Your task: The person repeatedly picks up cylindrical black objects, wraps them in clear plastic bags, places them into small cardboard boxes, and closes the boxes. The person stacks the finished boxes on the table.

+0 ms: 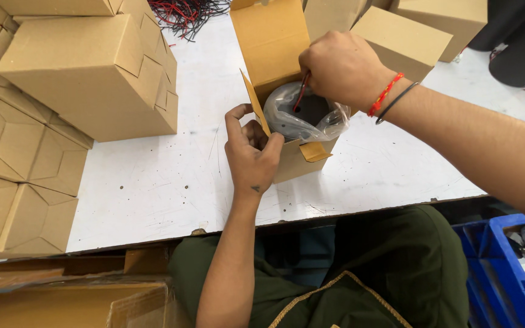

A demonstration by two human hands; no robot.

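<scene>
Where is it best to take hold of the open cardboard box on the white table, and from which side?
Probably by its side walls, from the person's near side. The open cardboard box stands with its top open and a dark part in a clear plastic bag filling it, so the top gives no grip. The left hand already holds the left flap there.

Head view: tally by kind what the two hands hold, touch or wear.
Open cardboard box: 1, flap held by left hand
Plastic-wrapped dark item: 1
Wire: 1, pinched by right hand
Wristbands: 2, red wristband, black wristband
Total: 5
</scene>
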